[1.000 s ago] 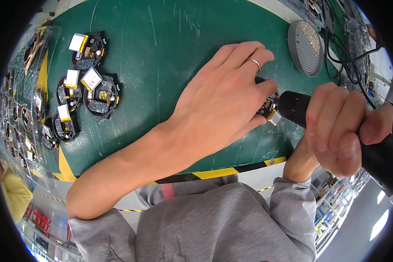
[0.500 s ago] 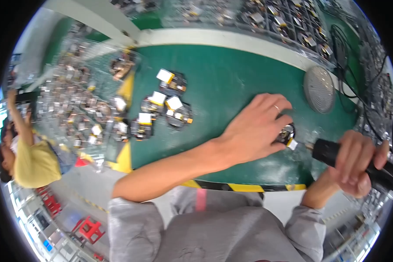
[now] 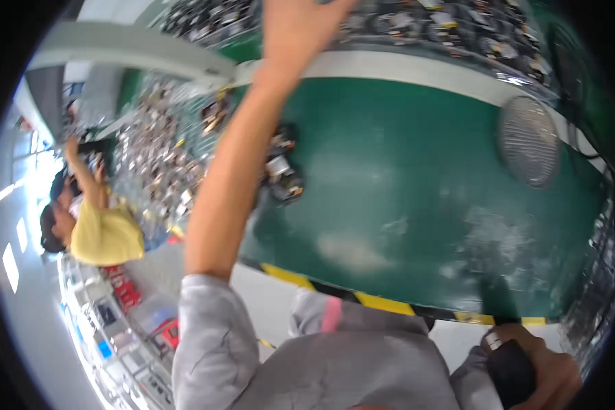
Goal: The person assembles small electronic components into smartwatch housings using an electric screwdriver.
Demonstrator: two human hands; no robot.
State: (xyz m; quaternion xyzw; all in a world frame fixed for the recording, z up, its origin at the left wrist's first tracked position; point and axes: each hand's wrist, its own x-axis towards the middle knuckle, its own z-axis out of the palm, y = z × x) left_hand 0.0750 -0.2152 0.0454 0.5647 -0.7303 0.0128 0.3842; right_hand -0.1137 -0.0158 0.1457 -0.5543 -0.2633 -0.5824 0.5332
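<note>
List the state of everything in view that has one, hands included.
Left hand: stretched far out, cut off by frame; grip unclear.
Right hand: closed around black tool.
Black tool: held; running or not unclear.
Round parts: lying on bench, partly behind left forearm.
Dish: at bench's right; contents too blurred to tell.
Far trays: filled with parts.
Person in yellow: arm raised.

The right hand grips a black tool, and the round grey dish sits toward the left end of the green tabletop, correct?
Not quite: the head view shows the round grey dish toward the right end of the green tabletop. The right hand grips a black tool.
</note>
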